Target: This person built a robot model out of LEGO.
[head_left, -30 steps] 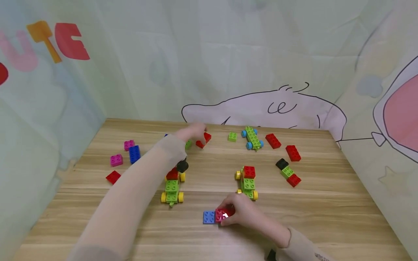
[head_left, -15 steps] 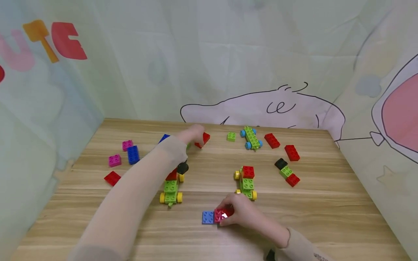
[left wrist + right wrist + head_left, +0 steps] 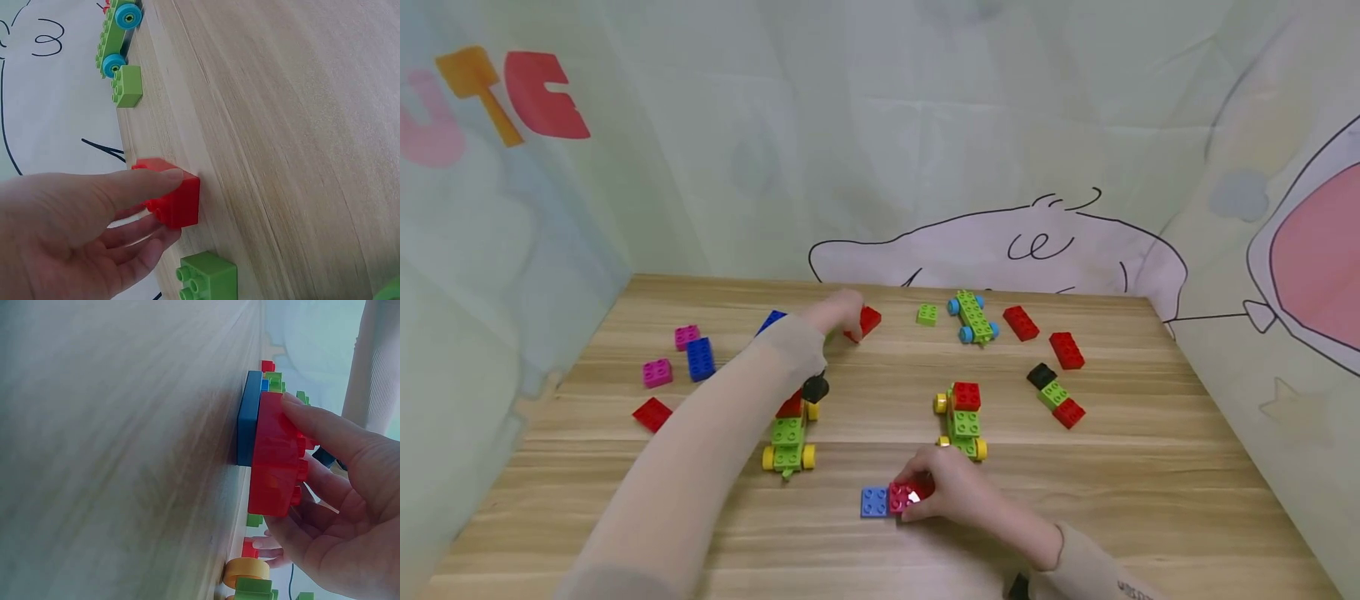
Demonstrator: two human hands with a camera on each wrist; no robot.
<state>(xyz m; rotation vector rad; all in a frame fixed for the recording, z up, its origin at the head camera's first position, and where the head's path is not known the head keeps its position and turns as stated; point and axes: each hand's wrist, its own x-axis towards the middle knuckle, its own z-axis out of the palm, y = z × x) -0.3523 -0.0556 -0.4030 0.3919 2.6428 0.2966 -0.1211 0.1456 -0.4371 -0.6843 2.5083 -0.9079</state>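
Observation:
At the back of the wooden table, my left hand (image 3: 838,314) pinches a red brick (image 3: 185,203) between thumb and fingers. A green brick (image 3: 215,275) lies close beside that hand in the left wrist view. Near the front middle, my right hand (image 3: 951,486) grips another red brick (image 3: 272,462) by its ends. This brick sits over part of a thin blue brick (image 3: 249,419), whose studded left part (image 3: 874,502) stays uncovered. Behind the right hand stands a green car (image 3: 964,423) with yellow wheels and a red brick on it.
A second yellow-wheeled car (image 3: 787,442) stands beside my left forearm. Blue, magenta and red bricks lie at left. At the back right are a blue-wheeled car base (image 3: 973,317), a small green brick (image 3: 927,314), red bricks (image 3: 1021,323) and a black-green-red row (image 3: 1055,395).
The head view has turned a little, so the table and bricks appear slightly further left. Both hands keep hold of their red bricks, with hardly any movement.

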